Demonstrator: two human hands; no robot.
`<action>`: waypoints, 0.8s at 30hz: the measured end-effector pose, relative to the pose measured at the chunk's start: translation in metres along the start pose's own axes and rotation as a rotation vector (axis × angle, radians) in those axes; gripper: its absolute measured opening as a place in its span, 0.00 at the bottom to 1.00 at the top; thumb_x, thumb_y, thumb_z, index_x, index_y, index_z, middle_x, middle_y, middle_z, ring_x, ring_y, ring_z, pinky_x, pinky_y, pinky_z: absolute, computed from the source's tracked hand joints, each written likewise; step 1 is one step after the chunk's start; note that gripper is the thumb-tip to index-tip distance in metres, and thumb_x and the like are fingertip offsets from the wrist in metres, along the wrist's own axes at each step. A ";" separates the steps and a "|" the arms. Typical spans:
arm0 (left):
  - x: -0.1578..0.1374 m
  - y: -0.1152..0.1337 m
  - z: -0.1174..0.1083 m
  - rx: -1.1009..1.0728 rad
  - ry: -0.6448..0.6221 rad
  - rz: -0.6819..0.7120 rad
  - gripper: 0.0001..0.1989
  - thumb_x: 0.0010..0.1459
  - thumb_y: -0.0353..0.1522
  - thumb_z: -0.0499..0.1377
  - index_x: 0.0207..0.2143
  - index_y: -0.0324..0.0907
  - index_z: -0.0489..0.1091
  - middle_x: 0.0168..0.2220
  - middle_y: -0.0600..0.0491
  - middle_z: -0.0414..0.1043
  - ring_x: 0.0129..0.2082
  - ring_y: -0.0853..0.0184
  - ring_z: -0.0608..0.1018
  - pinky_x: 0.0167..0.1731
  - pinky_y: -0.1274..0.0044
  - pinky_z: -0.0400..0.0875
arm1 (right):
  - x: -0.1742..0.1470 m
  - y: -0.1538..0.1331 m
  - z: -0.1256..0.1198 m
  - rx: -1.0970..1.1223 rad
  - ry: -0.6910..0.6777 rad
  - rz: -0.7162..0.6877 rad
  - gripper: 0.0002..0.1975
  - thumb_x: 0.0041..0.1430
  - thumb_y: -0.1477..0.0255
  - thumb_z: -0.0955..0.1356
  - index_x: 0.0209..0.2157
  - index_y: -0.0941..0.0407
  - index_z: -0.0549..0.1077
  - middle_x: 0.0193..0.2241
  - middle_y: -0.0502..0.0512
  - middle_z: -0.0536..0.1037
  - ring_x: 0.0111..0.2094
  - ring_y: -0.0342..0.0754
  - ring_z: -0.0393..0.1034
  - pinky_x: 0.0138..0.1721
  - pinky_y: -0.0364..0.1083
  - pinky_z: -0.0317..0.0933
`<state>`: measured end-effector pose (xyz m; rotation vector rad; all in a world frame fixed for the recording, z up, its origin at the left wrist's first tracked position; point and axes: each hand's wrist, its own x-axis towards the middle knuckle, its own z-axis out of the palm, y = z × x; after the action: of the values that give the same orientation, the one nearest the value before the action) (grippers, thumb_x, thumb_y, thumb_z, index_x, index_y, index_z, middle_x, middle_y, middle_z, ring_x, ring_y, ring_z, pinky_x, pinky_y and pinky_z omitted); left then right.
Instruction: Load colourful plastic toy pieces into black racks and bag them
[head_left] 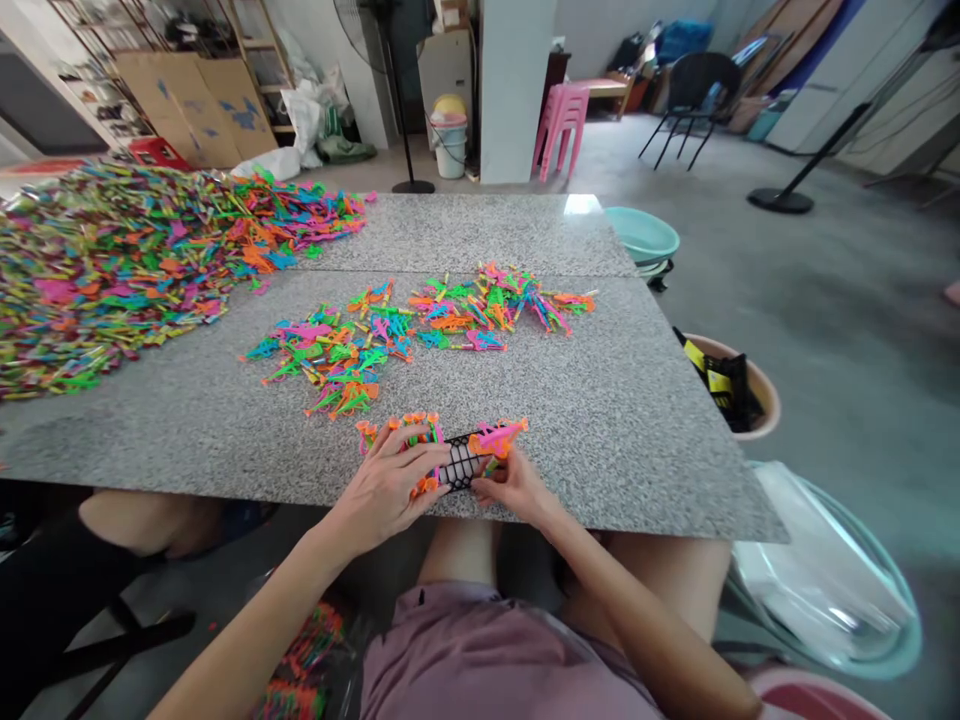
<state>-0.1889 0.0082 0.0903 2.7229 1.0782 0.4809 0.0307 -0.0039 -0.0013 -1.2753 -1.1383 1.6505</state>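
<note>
A black plastic lattice holder (459, 464) lies near the front edge of the granite table. Small colourful plastic pieces with orange cup-like ends (420, 420) line its left part. My left hand (397, 470) rests over that part, fingers closed around the holder. At the holder's right end my right hand (514, 485) pinches a small pink and orange plastic toy piece (499, 438), with a yellow-green bit under it. The exact kind of these pieces is too small to make out. Fingertips of the right hand are partly hidden.
Loose colourful plastic pieces lie in two small heaps (337, 350) (495, 300) ahead, and a huge pile (112, 260) covers the table's left. On the right stand a tub with black and yellow items (731, 385) and a basin with clear plastic (832, 580). Another person's leg (142, 520) is at left.
</note>
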 end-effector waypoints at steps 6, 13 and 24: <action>0.001 0.002 -0.002 -0.011 0.010 0.005 0.13 0.65 0.34 0.56 0.51 0.44 0.70 0.50 0.51 0.76 0.59 0.56 0.66 0.63 0.57 0.54 | 0.000 -0.002 0.030 -0.275 0.017 -0.005 0.05 0.56 0.67 0.68 0.32 0.52 0.67 0.25 0.51 0.76 0.28 0.53 0.77 0.30 0.49 0.72; 0.003 0.005 -0.002 0.017 0.045 -0.008 0.21 0.65 0.33 0.56 0.60 0.44 0.63 0.52 0.48 0.74 0.60 0.57 0.65 0.61 0.59 0.57 | 0.006 -0.029 0.043 -1.142 0.014 -0.196 0.10 0.59 0.73 0.66 0.43 0.56 0.75 0.34 0.61 0.81 0.36 0.54 0.77 0.38 0.47 0.66; 0.004 0.003 0.003 0.094 0.070 0.070 0.14 0.66 0.39 0.57 0.51 0.45 0.70 0.54 0.49 0.72 0.57 0.56 0.67 0.62 0.58 0.52 | 0.032 -0.059 0.009 -1.096 -0.198 -0.237 0.14 0.54 0.77 0.70 0.44 0.55 0.75 0.40 0.54 0.81 0.42 0.49 0.75 0.43 0.44 0.64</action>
<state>-0.1832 0.0092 0.0896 2.8531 1.0507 0.5535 0.0167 0.0427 0.0457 -1.4981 -2.3818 0.9435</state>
